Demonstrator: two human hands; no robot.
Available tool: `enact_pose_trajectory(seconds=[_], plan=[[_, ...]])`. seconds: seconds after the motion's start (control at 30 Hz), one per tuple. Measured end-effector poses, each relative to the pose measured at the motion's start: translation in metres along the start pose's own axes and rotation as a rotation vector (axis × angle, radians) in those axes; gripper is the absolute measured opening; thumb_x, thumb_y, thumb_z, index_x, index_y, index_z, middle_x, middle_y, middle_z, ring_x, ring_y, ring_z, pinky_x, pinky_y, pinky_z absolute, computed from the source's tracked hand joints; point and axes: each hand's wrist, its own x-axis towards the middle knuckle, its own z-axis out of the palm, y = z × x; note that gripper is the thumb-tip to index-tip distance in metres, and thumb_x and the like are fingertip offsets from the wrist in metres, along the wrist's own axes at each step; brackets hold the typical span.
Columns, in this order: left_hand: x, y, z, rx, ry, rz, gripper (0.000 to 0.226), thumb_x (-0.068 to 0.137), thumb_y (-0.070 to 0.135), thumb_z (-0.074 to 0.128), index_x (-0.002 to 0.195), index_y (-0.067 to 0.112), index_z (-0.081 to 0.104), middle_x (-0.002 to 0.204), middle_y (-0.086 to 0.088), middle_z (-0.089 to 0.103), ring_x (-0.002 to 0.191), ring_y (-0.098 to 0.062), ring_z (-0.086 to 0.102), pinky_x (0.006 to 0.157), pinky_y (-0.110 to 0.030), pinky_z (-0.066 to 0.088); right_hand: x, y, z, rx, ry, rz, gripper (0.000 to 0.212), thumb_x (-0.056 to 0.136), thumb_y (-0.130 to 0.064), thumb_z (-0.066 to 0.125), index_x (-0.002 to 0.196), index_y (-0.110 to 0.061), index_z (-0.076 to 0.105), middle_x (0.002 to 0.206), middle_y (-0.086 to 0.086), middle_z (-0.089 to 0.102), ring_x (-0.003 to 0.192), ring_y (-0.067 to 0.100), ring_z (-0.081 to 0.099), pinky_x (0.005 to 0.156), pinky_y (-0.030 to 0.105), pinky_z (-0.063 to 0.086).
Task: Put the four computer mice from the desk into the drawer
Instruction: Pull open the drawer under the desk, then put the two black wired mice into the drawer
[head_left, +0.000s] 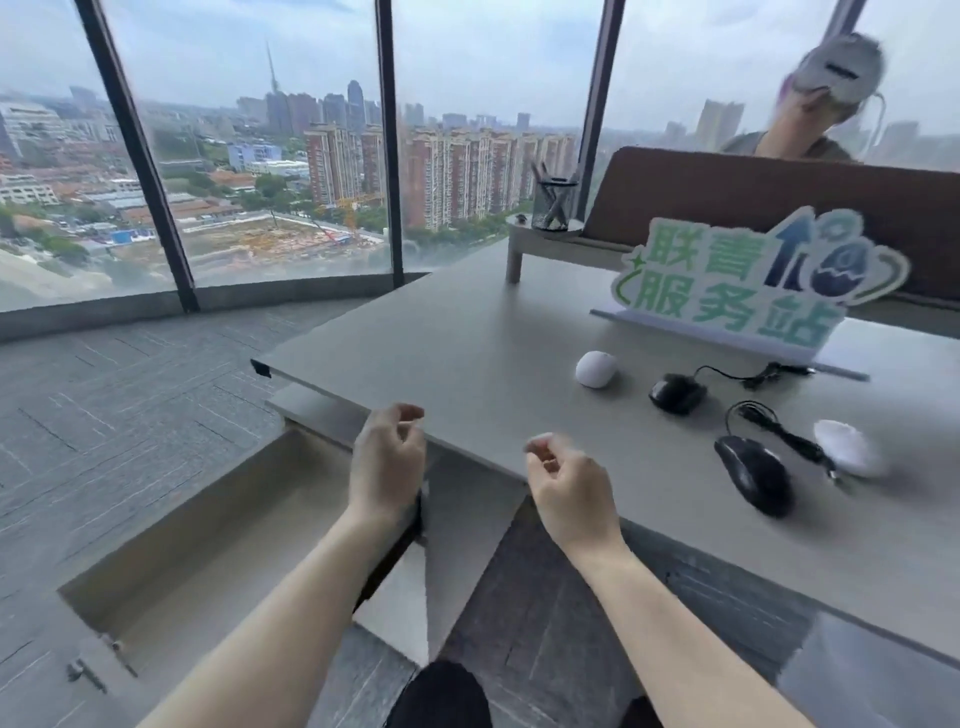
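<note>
We saw bright, soft daylight coming through the windows (260, 156), only faint shadows on the desk (467, 332), slight motion blur, and strong wide-angle bending at the edges.

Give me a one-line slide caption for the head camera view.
Both empty hands, left and right, hover near the open drawer while four mice wait on the desk.

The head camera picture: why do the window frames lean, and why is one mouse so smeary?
Head view: the wide-angle lens splays the window frames outward; soft overcast daylight leaves only faint shadows on the desk; motion blur smears the near white mouse and softens the left hand and right hand; the far white mouse looks sharper.
</note>
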Motion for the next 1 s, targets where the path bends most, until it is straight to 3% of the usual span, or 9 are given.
enact_pose_trajectory(seconds=[0.13, 0.3, 0.37, 0.47, 0.57, 0.7, 0.9, 1.0], plan=[[0.014, 0.058, 0.096, 0.002, -0.260, 0.091, 0.028, 0.090, 0.019, 0.052, 0.115, 0.016, 0.065, 0.118, -0.006, 0.063, 0.107, -0.024, 0.063, 0.092, -0.038, 0.050, 0.034, 0.058, -0.078, -0.328, 0.322, -0.036, 0.026, 0.083, -0.016, 0.062, 0.109, -0.014, 0.066, 0.111, 0.008, 0.066, 0.107, 0.031, 0.053, 0.093, 0.040, 0.042], [0.018, 0.110, 0.203, 0.051, -0.487, 0.175, 0.048, 0.089, 0.026, 0.055, 0.137, 0.022, 0.051, 0.140, -0.004, 0.050, 0.121, -0.025, 0.054, 0.097, -0.032, 0.044, 0.049, 0.123, -0.133, -0.593, 0.249, 0.229, 0.056, 0.083, -0.030, 0.064, 0.136, -0.021, 0.049, 0.146, 0.015, 0.040, 0.134, 0.038, 0.033, 0.109, 0.048, 0.031], [0.021, 0.122, 0.238, 0.078, -0.548, 0.188, 0.056, 0.087, 0.030, 0.057, 0.142, 0.026, 0.044, 0.147, -0.004, 0.043, 0.129, -0.024, 0.047, 0.097, -0.029, 0.040, 0.051, 0.140, -0.141, -0.572, 0.211, 0.281, 0.060, 0.085, -0.034, 0.061, 0.141, -0.024, 0.042, 0.149, 0.015, 0.035, 0.135, 0.038, 0.033, 0.110, 0.046, 0.033], [0.026, 0.133, 0.283, 0.169, -0.612, 0.209, 0.066, 0.083, 0.038, 0.058, 0.145, 0.034, 0.035, 0.150, -0.006, 0.038, 0.134, -0.031, 0.038, 0.105, -0.039, 0.040, 0.053, 0.155, -0.144, -0.530, 0.241, 0.260, 0.058, 0.082, -0.029, 0.064, 0.136, -0.019, 0.048, 0.132, 0.017, 0.051, 0.119, 0.040, 0.046, 0.100, 0.046, 0.043], [0.032, 0.138, 0.317, 0.341, -0.580, 0.255, 0.069, 0.082, 0.044, 0.057, 0.146, 0.036, 0.030, 0.146, -0.012, 0.042, 0.130, -0.038, 0.039, 0.105, -0.043, 0.038, 0.053, 0.164, -0.142, -0.507, 0.313, 0.207, 0.054, 0.077, -0.025, 0.066, 0.129, -0.016, 0.055, 0.118, 0.015, 0.059, 0.108, 0.039, 0.051, 0.094, 0.046, 0.046], [0.036, 0.140, 0.330, 0.467, -0.431, 0.273, 0.058, 0.085, 0.040, 0.056, 0.140, 0.030, 0.040, 0.131, -0.016, 0.053, 0.122, -0.039, 0.044, 0.100, -0.043, 0.036, 0.053, 0.164, -0.142, -0.439, 0.341, 0.179, 0.054, 0.077, -0.022, 0.065, 0.129, -0.019, 0.054, 0.115, 0.011, 0.059, 0.108, 0.035, 0.049, 0.095, 0.045, 0.046], [0.034, 0.145, 0.271, -0.009, -0.324, 0.184, 0.053, 0.080, 0.027, 0.061, 0.131, 0.028, 0.049, 0.118, -0.010, 0.050, 0.105, -0.028, 0.050, 0.084, -0.030, 0.038, 0.054, 0.136, -0.144, -0.243, 0.354, 0.106, 0.052, 0.083, -0.024, 0.065, 0.133, -0.022, 0.051, 0.128, 0.003, 0.057, 0.116, 0.026, 0.049, 0.097, 0.030, 0.040], [0.042, 0.149, 0.212, -0.167, -0.218, 0.198, 0.053, 0.080, 0.023, 0.063, 0.132, 0.027, 0.050, 0.118, -0.006, 0.051, 0.103, -0.022, 0.052, 0.086, -0.022, 0.038, 0.059, 0.090, -0.142, -0.123, 0.401, 0.007, 0.050, 0.085, -0.024, 0.064, 0.132, -0.024, 0.051, 0.128, 0.001, 0.057, 0.113, 0.016, 0.049, 0.092, 0.020, 0.035]])
